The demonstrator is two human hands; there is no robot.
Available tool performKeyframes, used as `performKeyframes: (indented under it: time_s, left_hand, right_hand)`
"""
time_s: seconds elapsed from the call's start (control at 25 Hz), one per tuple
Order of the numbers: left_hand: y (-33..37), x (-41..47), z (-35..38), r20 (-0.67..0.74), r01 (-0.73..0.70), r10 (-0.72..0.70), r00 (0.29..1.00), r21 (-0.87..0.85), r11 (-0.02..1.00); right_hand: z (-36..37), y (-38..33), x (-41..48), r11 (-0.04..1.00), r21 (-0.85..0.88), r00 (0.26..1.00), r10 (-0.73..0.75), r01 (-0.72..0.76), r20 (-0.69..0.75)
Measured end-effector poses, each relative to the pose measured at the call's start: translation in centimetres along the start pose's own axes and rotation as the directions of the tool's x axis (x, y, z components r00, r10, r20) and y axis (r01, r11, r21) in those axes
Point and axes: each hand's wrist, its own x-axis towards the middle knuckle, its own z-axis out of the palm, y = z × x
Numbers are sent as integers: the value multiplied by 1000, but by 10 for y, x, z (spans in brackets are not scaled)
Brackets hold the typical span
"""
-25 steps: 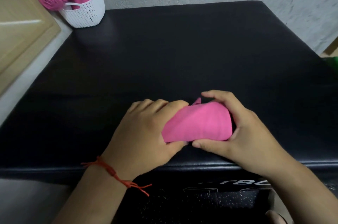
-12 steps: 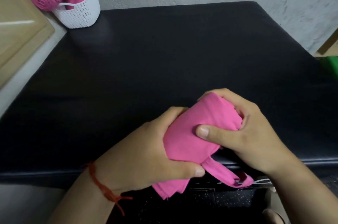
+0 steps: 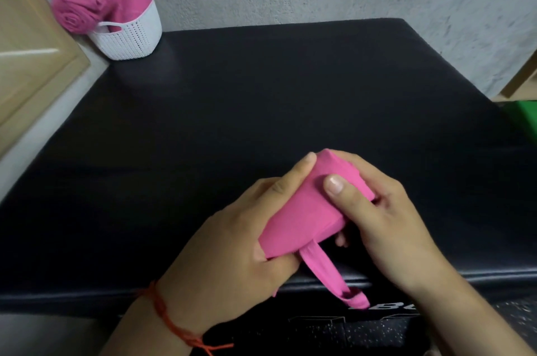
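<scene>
Both hands, left [image 3: 232, 242] and right [image 3: 386, 219], curl their fingers around a soft pink cloth roll [image 3: 308, 210] above the near edge of the smooth black pad [image 3: 261, 111]. A thin strap [image 3: 328, 274] hangs from it. Compared with half a second ago, the roll is more upright and the loose flap below is gone.

The rolled cloth [image 3: 308, 210] sits between the left hand [image 3: 241, 248] and right hand [image 3: 386, 219] above the tabletop's [image 3: 261, 111] near edge, while the basket [image 3: 130, 35] of rolls [image 3: 84, 6] stands at its far left corner.
</scene>
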Motion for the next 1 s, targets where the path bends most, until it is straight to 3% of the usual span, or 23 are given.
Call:
performKeyframes:
  time_s: [0.16,0.28,0.4,0.52,0.68,0.8,1.0]
  left_hand:
    - [-3,-1,7,-43,-65,83,996,312,948]
    - [-14,-1,9,-55,-43,67,996,349,936]
    - [-18,-1,8,-156,68,-7,988,394,917]
    - [-20,2,5,-252,202,-110,961,374,905]
    - [-21,2,6,-281,226,-131,951,342,912]
    - [-18,3,6,-310,239,-146,939,289,927]
    - [-17,3,8,-304,220,-136,943,263,939]
  right_hand:
    - [9,1,2,990,122,985,83,-65,-152]
    - [10,2,5,970,185,977,179,-155,-117]
    - [15,11,5,970,181,972,189,-163,-137]
    - [26,18,-2,999,42,964,11,0,-264]
    - [26,25,-5,900,-356,932,-324,251,-161]
    - [22,33,-4,798,-526,912,-398,293,-96]
    - [20,35,-4,724,-629,890,-444,283,-110]
